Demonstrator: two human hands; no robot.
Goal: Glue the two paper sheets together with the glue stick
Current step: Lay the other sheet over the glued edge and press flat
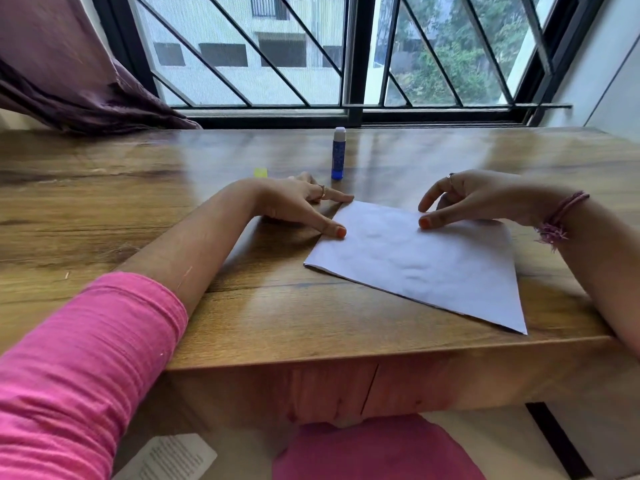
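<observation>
White paper sheets [426,261] lie stacked near the front edge of the wooden table [138,209], turned askew, the long axis running from the far-left corner toward the near-right one. Both hands flank the far end, probably to press and align the sheets: the left hand [298,206] rests straight fingers at the left edge, the right hand [467,202] touches the top with its thumb, loosely open. Beyond, the glue stick [338,153] stands upright, capped, set aside.
</observation>
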